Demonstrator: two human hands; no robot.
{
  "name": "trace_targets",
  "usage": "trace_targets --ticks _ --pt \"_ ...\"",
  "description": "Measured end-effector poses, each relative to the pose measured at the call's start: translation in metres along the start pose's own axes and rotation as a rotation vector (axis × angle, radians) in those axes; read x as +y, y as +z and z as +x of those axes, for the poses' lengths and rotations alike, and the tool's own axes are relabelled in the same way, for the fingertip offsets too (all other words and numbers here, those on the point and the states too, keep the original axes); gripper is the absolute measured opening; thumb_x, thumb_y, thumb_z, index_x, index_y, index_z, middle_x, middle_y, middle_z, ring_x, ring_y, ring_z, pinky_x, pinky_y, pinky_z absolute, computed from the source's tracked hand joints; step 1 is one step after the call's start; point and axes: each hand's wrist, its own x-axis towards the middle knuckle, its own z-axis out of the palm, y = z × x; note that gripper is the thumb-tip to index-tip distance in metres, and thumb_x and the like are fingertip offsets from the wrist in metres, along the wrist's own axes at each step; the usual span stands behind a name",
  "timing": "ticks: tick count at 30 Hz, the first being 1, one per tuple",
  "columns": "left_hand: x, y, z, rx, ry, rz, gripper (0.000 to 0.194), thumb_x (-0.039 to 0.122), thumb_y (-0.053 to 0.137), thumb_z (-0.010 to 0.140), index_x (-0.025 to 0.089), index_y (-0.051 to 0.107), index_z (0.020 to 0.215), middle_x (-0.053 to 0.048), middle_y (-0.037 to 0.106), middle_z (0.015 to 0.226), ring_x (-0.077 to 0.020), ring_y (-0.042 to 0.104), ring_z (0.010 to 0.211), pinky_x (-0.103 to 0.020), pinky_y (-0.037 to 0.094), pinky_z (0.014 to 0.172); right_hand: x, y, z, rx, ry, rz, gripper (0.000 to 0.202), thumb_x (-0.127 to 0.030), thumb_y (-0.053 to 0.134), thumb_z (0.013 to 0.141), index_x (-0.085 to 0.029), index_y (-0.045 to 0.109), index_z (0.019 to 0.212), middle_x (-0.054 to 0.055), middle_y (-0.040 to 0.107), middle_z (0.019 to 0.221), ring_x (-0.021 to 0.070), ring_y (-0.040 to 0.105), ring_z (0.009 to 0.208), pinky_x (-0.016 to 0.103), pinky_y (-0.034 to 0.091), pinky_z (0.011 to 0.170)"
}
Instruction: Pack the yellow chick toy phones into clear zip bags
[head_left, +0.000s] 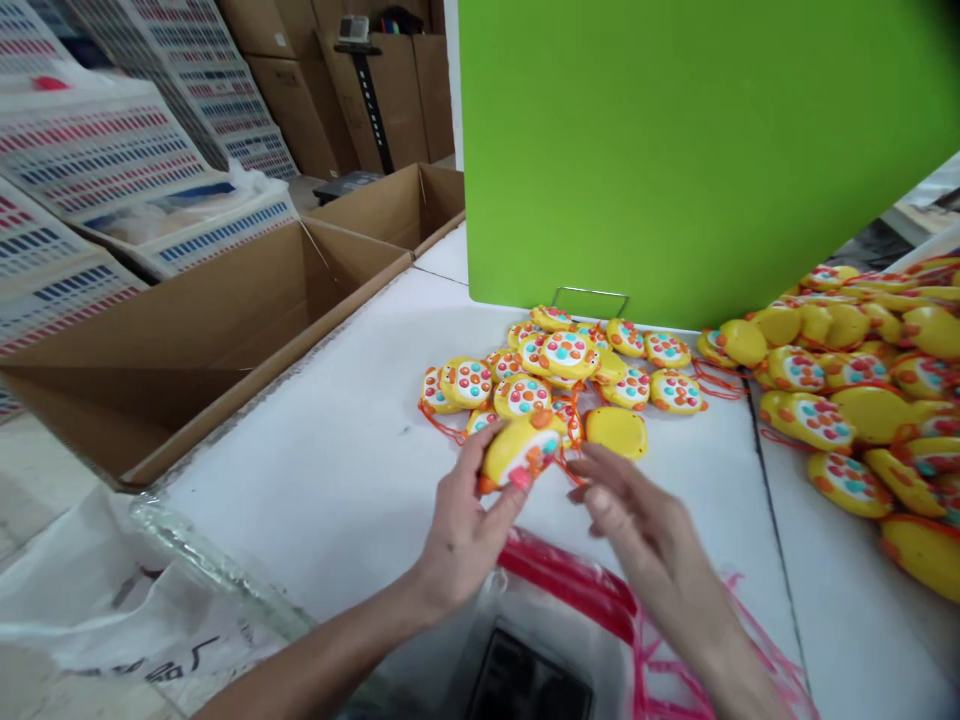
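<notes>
By the left hand [461, 525] one yellow toy [517, 452] is gripped between thumb and fingers, just above the desk [330, 450]. Beside it the right hand [656, 520] is held with fingers loosely parted; whether a cord [444, 428] is touched cannot be told. Only this toy is seen in hand. Behind it a small pile [568, 355] is left loose, and at the right a larger heap [874, 420]. How many are done cannot be told; judging by these, much remains

Head-worn camera: close above and behind bare left hand [466, 515] and bare right hand [651, 525], facing forward-down toward upright, flat green panel [675, 150] beyond.
</notes>
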Motion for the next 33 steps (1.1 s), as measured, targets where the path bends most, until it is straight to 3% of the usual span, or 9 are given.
trace_targets --ticks 2,5,10,14,17,24,28,30,33 --pt "-0.001 0.006 -0.012 -0.160 0.195 0.156 0.058 0.023 0.056 0.082 0.020 0.032 0.135 -0.011 0.042 0.138 -0.0260 0.042 0.124 -0.038 0.038 0.102 0.018 0.017 -0.014 -0.009 0.109 0.286 0.060 -0.046 0.059 0.079 -0.023 0.042 0.132 0.009 0.058 0.123 0.0230 0.059 0.103 0.032 0.052 0.079" --pt "-0.013 0.011 -0.037 -0.364 0.399 0.293 0.058 0.019 0.053 0.083 0.018 0.028 0.136 -0.014 0.034 0.143 -0.0262 0.030 0.132 -0.041 0.032 0.107 0.053 0.036 -0.033 0.183 0.304 0.571 0.060 -0.044 0.061 0.077 -0.025 0.042 0.131 0.007 0.058 0.124 0.0221 0.057 0.109 0.032 0.050 0.084" --pt "-0.047 0.012 -0.070 -0.481 0.394 0.538 0.012 0.019 0.049 0.086 0.017 0.056 0.094 -0.008 0.060 0.100 -0.0210 0.051 0.101 -0.037 0.043 0.091 0.077 0.022 -0.052 0.326 0.407 0.680 0.063 -0.031 0.069 0.072 -0.027 0.045 0.130 0.003 0.063 0.116 0.0193 0.061 0.097 0.030 0.053 0.076" --pt "-0.067 0.025 -0.082 -0.587 0.513 0.800 0.024 0.019 0.044 0.088 0.013 0.054 0.109 -0.011 0.058 0.104 -0.0242 0.049 0.099 -0.040 0.043 0.087 0.073 0.006 -0.063 0.267 0.520 0.931 0.051 -0.026 0.069 0.072 -0.024 0.054 0.121 0.003 0.068 0.102 0.0189 0.064 0.084 0.030 0.055 0.064" --pt "-0.071 0.031 -0.084 -0.651 0.538 0.825 0.024 0.017 0.037 0.091 0.012 0.056 0.105 -0.011 0.058 0.099 -0.0229 0.050 0.095 -0.039 0.042 0.086 0.073 0.004 -0.072 0.275 0.591 1.009 0.041 -0.027 0.068 0.074 -0.019 0.059 0.113 0.004 0.070 0.091 0.0184 0.065 0.077 0.029 0.056 0.058" --pt "-0.070 0.030 -0.085 -0.656 0.468 0.840 0.018 0.021 0.041 0.089 0.013 0.055 0.097 -0.010 0.057 0.097 -0.0236 0.049 0.092 -0.042 0.040 0.084 0.080 -0.005 -0.102 0.290 0.612 0.780 0.058 -0.038 0.069 0.073 -0.021 0.049 0.124 0.004 0.067 0.097 0.0182 0.063 0.077 0.028 0.056 0.055" --pt "-0.064 0.024 -0.084 -0.614 0.298 0.696 0.022 0.019 0.049 0.085 0.014 0.050 0.106 -0.010 0.057 0.106 -0.0232 0.049 0.097 -0.038 0.041 0.086 0.084 -0.025 -0.124 0.128 0.739 0.453 0.067 -0.047 0.067 0.072 -0.028 0.043 0.132 0.003 0.064 0.109 0.0160 0.064 0.067 0.030 0.055 0.066" --pt "-0.062 0.021 -0.082 -0.603 0.275 0.635 0.033 0.016 0.047 0.085 0.015 0.044 0.118 -0.009 0.056 0.113 -0.0228 0.048 0.101 -0.038 0.040 0.089 0.082 -0.033 -0.131 0.058 0.776 0.392 0.067 -0.045 0.070 0.070 -0.028 0.047 0.130 0.003 0.065 0.106 0.0159 0.064 0.061 0.031 0.054 0.072" --pt "-0.064 0.020 -0.078 -0.663 0.278 0.620 0.026 0.017 0.043 0.087 0.017 0.051 0.112 -0.008 0.060 0.104 -0.0225 0.049 0.095 -0.037 0.039 0.086 0.074 -0.037 -0.136 -0.119 0.762 0.357 0.064 -0.049 0.068 0.070 -0.025 0.051 0.127 0.004 0.068 0.092 0.0184 0.064 0.060 0.031 0.054 0.069"
